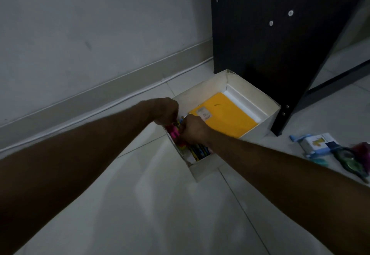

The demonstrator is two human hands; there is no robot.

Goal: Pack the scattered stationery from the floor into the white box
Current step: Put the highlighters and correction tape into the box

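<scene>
Hands meet over the near corner of the white box (pixel 258 96): left hand (pixel 166 112) and right hand (pixel 193 129) curl round coloured pens (pixel 197 150); better to lay these flat beside the yellow notebook (pixel 226 117), leaving room for scissors (pixel 348 158) lying on the floor to their right

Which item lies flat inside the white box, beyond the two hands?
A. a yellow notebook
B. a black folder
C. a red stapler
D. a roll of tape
A: a yellow notebook with a small label lies flat in the white box, just past the right hand.
</scene>
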